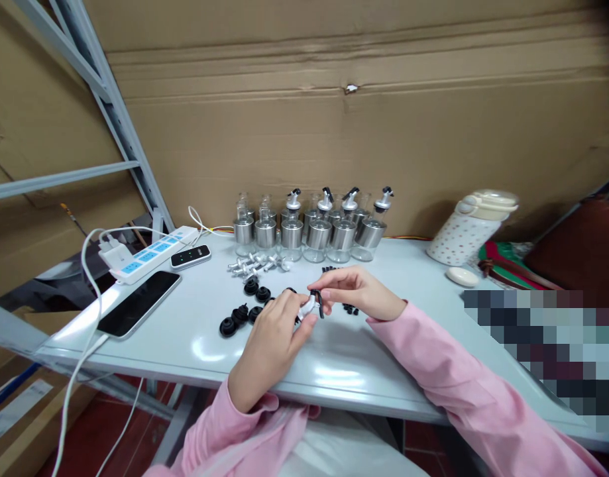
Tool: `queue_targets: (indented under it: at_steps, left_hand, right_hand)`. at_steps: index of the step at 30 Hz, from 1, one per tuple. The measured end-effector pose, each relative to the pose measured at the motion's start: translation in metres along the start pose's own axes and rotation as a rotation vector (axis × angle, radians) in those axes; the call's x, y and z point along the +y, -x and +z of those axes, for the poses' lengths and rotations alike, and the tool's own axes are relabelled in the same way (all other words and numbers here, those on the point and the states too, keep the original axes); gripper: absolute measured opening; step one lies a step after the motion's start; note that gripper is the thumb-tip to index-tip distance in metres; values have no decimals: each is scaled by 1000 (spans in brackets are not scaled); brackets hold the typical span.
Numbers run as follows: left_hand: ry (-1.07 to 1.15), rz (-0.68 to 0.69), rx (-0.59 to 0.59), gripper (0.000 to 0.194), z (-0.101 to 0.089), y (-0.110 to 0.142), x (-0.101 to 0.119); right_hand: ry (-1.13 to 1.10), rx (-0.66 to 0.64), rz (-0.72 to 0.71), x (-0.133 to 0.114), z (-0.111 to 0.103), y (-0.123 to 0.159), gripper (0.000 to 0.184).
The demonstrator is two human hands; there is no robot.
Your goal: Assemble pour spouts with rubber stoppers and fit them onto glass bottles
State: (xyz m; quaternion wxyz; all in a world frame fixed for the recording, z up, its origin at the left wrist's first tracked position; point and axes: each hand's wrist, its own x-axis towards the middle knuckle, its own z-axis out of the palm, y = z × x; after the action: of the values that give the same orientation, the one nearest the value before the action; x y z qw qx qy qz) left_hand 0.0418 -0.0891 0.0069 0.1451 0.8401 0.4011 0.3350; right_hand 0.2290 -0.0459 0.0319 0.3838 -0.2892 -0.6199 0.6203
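Note:
Low over the table, my left hand (279, 328) is closed around a silver pour spout (310, 306). My right hand (358, 291) pinches a small black flip cap (318, 295) at the spout's upper end; whether it is fully seated I cannot tell. Black ribbed stoppers (239, 315) lie beside my left fingers, partly hidden by them. Behind them is a pile of bare silver spouts (259, 265). Small black pieces (351, 309) are scattered under and behind my right hand. Further back stand glass bottles with steel sleeves (319, 232), several of them topped with spouts.
On the left lie a phone (140, 303), a small black-faced device (191, 256) and a white power strip (155, 253) with cables. A dotted white bottle (468, 228) and a small white lid (462, 276) stand at the right. A cardboard wall (334, 132) closes off the back.

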Motion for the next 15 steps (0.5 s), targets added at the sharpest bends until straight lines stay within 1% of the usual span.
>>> queue_targets:
  at_steps: [8,15]
  left_hand:
    - [13,-6,-29,28,2,1,-2]
    - [26,30,-64,30,1,2,-2]
  right_hand:
    - [7,-27,35,-4,1,1,27]
    - [-6,-40,69,-5,1,3,24]
